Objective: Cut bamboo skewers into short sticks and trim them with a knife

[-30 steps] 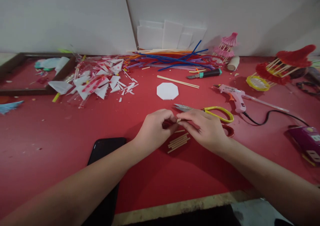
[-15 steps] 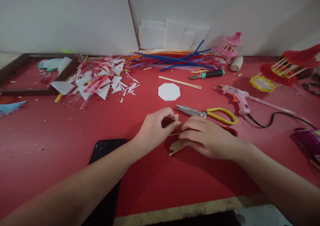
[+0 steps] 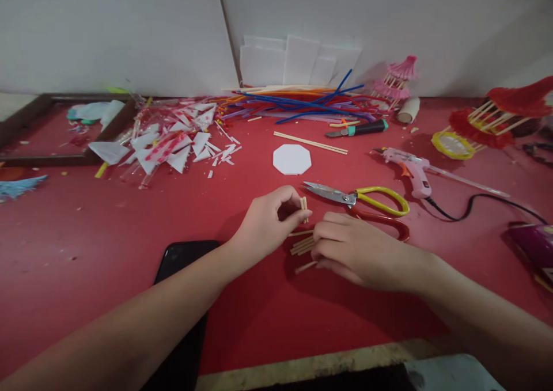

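Note:
My left hand (image 3: 265,225) is pinched shut on a few short wooden sticks (image 3: 304,205), held upright just above the red table (image 3: 108,230). My right hand (image 3: 356,251) lies low beside it, fingers curled over a small pile of loose short sticks (image 3: 301,245) on the table and touching them. One stick (image 3: 305,267) pokes out under its fingertips. Yellow-handled scissors (image 3: 363,197) lie just beyond both hands, and a white octagon card (image 3: 292,159) lies farther back.
A black phone (image 3: 184,299) lies under my left forearm. A pink glue gun (image 3: 408,167) with a black cord, a utility knife (image 3: 358,129), long coloured straws (image 3: 298,103), white paper scraps (image 3: 168,140), and red and pink stick models (image 3: 492,120) fill the back.
My right hand has let go of the sticks in my left hand and dropped toward me onto the loose pile. My left hand stays put, still pinching its sticks.

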`<state>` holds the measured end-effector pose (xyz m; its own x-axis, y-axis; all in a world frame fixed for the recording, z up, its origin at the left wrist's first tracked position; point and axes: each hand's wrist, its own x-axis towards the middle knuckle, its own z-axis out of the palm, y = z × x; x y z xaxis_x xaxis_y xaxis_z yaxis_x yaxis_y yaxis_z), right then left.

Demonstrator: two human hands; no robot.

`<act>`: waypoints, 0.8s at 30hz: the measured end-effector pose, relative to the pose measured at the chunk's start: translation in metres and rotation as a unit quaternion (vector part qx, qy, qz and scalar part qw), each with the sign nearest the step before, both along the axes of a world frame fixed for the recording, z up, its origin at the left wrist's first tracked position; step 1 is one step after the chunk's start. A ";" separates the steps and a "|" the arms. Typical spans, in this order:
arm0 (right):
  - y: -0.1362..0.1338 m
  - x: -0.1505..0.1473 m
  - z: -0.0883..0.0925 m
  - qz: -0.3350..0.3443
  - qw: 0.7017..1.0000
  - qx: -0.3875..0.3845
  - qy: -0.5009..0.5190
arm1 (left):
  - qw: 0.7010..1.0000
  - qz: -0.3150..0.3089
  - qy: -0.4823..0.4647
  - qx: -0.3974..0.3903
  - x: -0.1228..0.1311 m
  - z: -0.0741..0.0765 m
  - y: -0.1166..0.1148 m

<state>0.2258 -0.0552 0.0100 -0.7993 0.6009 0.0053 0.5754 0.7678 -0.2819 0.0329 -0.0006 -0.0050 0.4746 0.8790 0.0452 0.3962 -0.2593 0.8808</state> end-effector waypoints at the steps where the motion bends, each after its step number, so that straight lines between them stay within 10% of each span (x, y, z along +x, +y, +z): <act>1: -0.001 -0.001 0.000 0.005 1.000 -0.005 -0.005 | 1.000 0.001 0.001 0.002 0.000 0.000 0.000; 8: 0.000 0.010 0.006 -0.082 0.986 -0.110 0.094 | 0.999 -0.004 0.022 0.024 0.000 -0.001 -0.001; 15: 0.011 0.020 0.007 -0.271 0.934 -0.024 0.232 | 0.998 -0.013 0.025 0.051 0.002 0.000 -0.002; 24: 0.018 -0.004 -0.006 -0.307 0.906 -0.102 0.275 | 0.996 -0.020 0.048 0.074 0.002 0.001 -0.005</act>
